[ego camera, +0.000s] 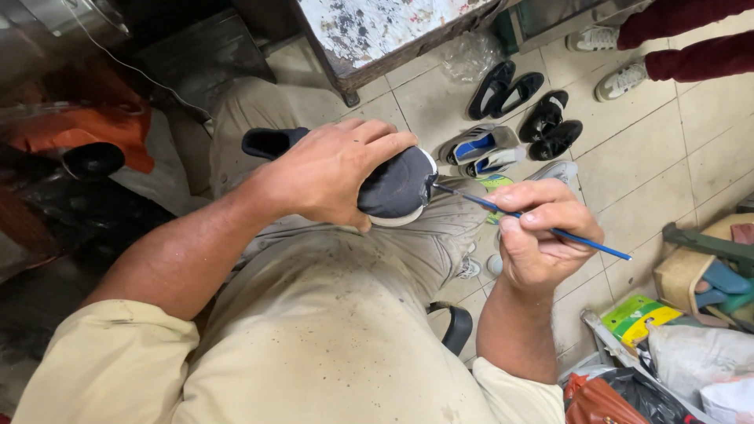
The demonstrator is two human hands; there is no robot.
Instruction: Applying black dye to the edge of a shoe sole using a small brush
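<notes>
Left hand: the left hand (334,173) is spread over a dark cloth sneaker with a white sole rim (393,188), fingers wrapped across the upper and pressing it onto the beige-trousered knee (377,259).
Right hand: the right hand (542,235) pinches a thin blue-handled brush (534,224) between thumb and forefinger, the other fingers curled in beneath.
Where the shoe is: on the person's lap, toe pointing toward the right hand, with the brush tip touching the toe edge where the cloth meets the white rim.
Risk, smearing: the tip works a narrow seam; I judge a small wobble would carry whatever it bears onto the dark cloth.
Risk, slipping: the shoe rests on a rounded knee under one palm, so a harder push from the brush could roll it.
Risk, trousers: already speckled, and drips would land there.
Around: black shoes (522,106) and a blue-and-white pair (481,149) lie on the tiled floor (644,173); another person's dark red trouser legs (691,39) stand near them.
</notes>
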